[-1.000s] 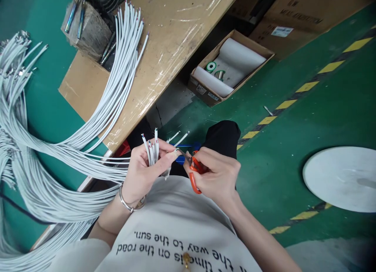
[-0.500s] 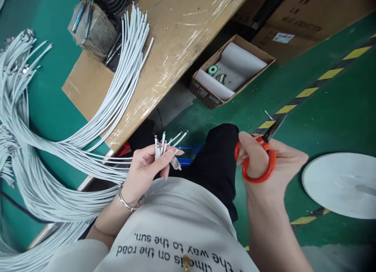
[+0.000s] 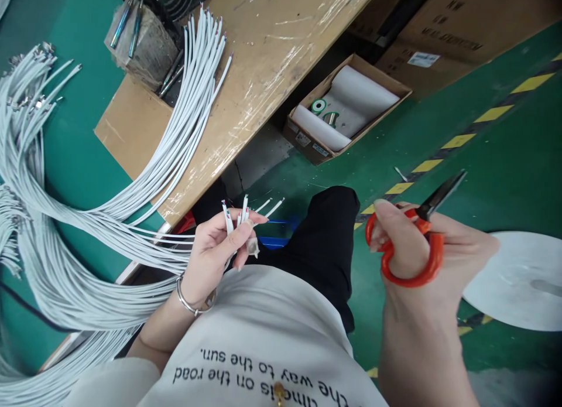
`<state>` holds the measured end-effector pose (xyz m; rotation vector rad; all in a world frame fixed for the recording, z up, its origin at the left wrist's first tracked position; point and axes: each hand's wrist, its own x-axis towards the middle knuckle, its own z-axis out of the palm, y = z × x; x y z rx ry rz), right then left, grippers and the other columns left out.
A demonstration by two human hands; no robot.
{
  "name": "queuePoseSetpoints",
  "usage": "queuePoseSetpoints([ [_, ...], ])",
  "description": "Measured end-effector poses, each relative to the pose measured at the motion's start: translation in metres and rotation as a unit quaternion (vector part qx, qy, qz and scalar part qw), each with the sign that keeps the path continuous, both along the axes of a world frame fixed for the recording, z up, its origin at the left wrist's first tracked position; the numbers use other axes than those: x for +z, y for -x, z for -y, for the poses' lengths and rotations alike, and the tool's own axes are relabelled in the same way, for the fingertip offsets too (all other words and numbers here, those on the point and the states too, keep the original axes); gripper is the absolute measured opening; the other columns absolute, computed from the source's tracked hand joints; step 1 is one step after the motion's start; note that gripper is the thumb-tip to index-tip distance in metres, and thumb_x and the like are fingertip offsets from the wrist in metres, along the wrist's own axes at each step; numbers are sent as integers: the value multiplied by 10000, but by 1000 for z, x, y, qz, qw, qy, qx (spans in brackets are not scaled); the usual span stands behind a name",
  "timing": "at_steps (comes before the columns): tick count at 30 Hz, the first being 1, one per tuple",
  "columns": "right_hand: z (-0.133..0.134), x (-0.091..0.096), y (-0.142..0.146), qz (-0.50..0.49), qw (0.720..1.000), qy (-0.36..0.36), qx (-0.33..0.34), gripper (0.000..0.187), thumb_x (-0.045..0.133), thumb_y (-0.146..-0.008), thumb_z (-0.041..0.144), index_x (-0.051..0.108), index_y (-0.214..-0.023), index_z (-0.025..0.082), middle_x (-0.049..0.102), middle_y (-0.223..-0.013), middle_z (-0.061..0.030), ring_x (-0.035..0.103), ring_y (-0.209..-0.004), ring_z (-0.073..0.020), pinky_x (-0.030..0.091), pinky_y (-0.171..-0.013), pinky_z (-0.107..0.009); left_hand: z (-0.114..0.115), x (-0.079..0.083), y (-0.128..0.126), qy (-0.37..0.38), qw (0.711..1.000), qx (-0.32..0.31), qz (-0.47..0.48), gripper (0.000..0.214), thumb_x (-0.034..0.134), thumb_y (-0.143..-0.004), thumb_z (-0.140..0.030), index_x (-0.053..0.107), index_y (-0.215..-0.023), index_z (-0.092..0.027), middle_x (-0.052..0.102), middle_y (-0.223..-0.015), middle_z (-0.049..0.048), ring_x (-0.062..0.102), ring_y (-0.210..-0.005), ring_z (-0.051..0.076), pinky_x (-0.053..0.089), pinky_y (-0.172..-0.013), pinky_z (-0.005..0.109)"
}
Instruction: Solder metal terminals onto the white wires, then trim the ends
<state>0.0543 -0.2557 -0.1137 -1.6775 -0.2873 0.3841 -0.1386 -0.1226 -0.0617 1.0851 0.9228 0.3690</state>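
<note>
My left hand (image 3: 219, 240) is closed around a few white cables (image 3: 228, 218), whose cut ends with coloured wire cores stick up past the fingers. A small translucent piece (image 3: 253, 246) shows beside the thumb; its kind is unclear. Held out to the right, my right hand (image 3: 408, 249) grips scissors (image 3: 434, 260) with orange-red handles, the thumb through one loop and the dark blades pointing up and right, away from the cables. Long bundles of white cable (image 3: 109, 231) sweep from the left toward my left forearm, one bundle's ends resting on the brown-covered bench.
The brown bench (image 3: 263, 61) has a wrapped block (image 3: 147, 50) with metal tips on it. Below stands an open carton (image 3: 302, 139) holding solder-like spools (image 3: 318, 106). Large cartons (image 3: 439, 50), yellow-black floor tape (image 3: 459, 141) and a white round disc (image 3: 518, 278) are to the right.
My right hand has moved farther right with the scissors. My left hand has shifted slightly left, and the cable ends in it are spread a little differently.
</note>
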Motion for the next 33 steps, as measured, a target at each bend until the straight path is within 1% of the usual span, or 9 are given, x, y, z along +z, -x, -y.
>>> queuePoseSetpoints([
  [2,1,2,1,1,1000,3,23,346,793,-768,139,621,-475,208,537,-469,24,468,-452,-119,352,-497,-321,1,4,-3,30,999,13,-6,150,778,-947,-320,796,-1066,-232,651,-712,-28,432,-448,23,284,-394,144],
  [4,1,4,3,16,999,-1,48,296,815,-758,147,654,-518,212,567,-507,13,492,-491,-135,368,-500,-320,2,6,-6,37,999,33,-9,158,832,-892,-313,771,-993,-209,667,-728,-20,419,-452,23,259,-375,136],
  [9,-1,7,9,57,990,-12,130,204,832,-782,168,705,-634,228,547,-554,26,445,-518,-126,337,-485,-301,6,8,-11,18,999,18,-35,195,865,-848,-319,739,-859,-170,651,-642,-19,464,-460,42,373,-418,153],
  [13,0,7,14,47,986,-14,158,167,831,-805,179,736,-678,231,582,-598,16,415,-520,-119,278,-466,-302,7,9,-12,2,998,9,-57,214,875,-830,-324,729,-829,-167,665,-621,-15,535,-495,70,454,-480,178],
  [19,-11,10,31,-18,970,-56,235,53,835,-824,205,843,-828,258,611,-632,11,474,-558,-123,339,-481,-284,7,10,-10,5,999,-3,-53,198,870,-837,-304,733,-827,-162,691,-643,-9,571,-501,76,484,-502,188],
  [24,-24,15,37,-31,966,-80,245,52,823,-837,220,830,-798,253,580,-618,22,462,-550,-114,358,-485,-273,8,10,-9,30,998,-2,-56,206,891,-821,-308,745,-826,-164,653,-611,-26,520,-486,59,448,-490,180],
  [29,-21,13,33,-1,967,-53,249,233,812,-847,253,705,-645,208,576,-603,12,439,-539,-112,312,-474,-284,7,9,-8,34,997,-6,-67,246,885,-822,-382,761,-833,-170,709,-702,5,409,-426,32,321,-395,187],
  [31,-19,12,31,3,969,-48,243,245,806,-850,257,692,-638,208,570,-602,12,429,-534,-112,297,-473,-289,7,7,-7,18,997,-16,-75,251,849,-856,-411,780,-850,-170,751,-781,34,445,-423,41,351,-396,204],
  [33,-17,12,28,-3,972,-48,229,188,810,-846,254,730,-678,220,570,-616,17,408,-528,-108,280,-467,-288,7,5,-6,9,997,-31,-73,248,818,-886,-415,799,-863,-168,767,-801,54,543,-477,80,458,-463,229],
])
